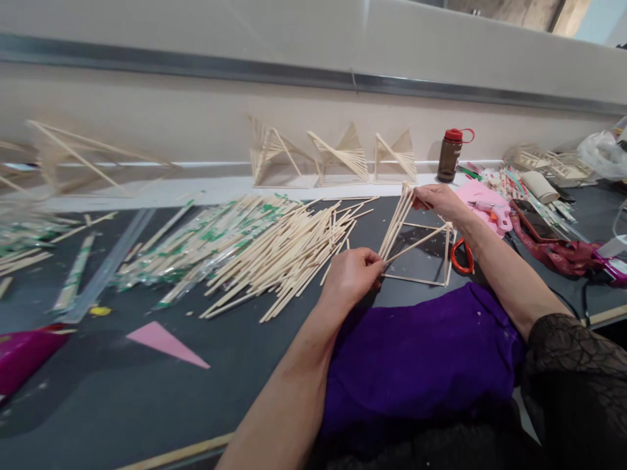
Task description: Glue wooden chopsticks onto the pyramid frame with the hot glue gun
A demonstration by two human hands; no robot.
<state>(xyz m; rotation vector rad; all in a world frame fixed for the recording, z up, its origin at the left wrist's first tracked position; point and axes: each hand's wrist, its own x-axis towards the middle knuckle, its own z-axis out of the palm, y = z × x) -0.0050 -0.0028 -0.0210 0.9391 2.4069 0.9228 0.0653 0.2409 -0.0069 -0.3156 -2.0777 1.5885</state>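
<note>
A frame of thin wooden sticks (416, 282) stands on the dark table, with several slanted sticks fanned along its left side. My left hand (353, 274) pinches the lower end of the slanted sticks at the frame's left corner. At their upper end, my right hand (439, 201) has its fingers closed on the stick tops. One stick runs diagonally from the left hand to the frame's upper right corner. Left of the frame lies a large pile of loose sticks (289, 254).
Three finished-looking stick models (343, 153) stand along the wall. Behind the right hand are a brown bottle (449, 156) and a pink glue gun (490, 209). Red-handled scissors (462, 256) lie beside the frame. Wrapped sticks (196, 235) and a pink paper triangle (169, 343) lie leftward.
</note>
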